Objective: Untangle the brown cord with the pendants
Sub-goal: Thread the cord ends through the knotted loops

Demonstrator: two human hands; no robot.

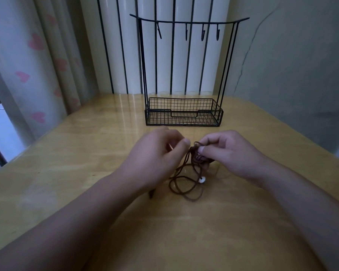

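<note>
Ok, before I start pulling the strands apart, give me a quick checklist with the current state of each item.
1. Right hand has the knot: ok, its thumb and fingers pinch the bunched part of the brown cord.
2. Left hand has a strand: cannot tell, thumb and fingers are pinched together beside the knot, but any contact with the cord is hidden.
3. Slack available: ok, loose loops lie on the table below the hands.
4. White pendant free: cannot tell, it sits among crossing loops.
5. Dark pendant located: ok, it shows beneath the left wrist.
6. Wire stand out of the way: ok, it stands behind the hands, apart.
</note>
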